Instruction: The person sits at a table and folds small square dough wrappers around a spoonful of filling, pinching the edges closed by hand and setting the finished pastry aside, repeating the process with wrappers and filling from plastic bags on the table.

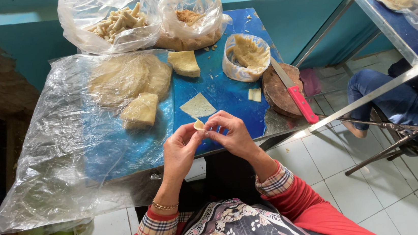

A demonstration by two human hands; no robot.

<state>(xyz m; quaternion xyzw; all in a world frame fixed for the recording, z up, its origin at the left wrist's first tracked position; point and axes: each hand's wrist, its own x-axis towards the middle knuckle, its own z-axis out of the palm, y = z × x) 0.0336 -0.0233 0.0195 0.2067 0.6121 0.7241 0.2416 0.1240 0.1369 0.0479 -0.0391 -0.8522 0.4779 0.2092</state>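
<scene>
My left hand (180, 151) and my right hand (231, 133) meet over the near edge of the blue table (227, 92). Together they pinch a small folded piece of pale dough wrapper (199, 125) between fingertips. Just beyond it a flat square wrapper (197, 105) lies on the table. A stack of wrappers (140, 111) and a round pile of thin sheets (128, 79) rest under clear plastic to the left. A bowl of pale filling (247, 56) stands to the right.
Two clear bags sit at the back: one with rolled pieces (117, 20), one with crumbs (190, 18). A red-handled knife (295, 95) lies on a round wooden board (280, 90). Another person's leg (381, 98) and a second table (399, 27) are at right.
</scene>
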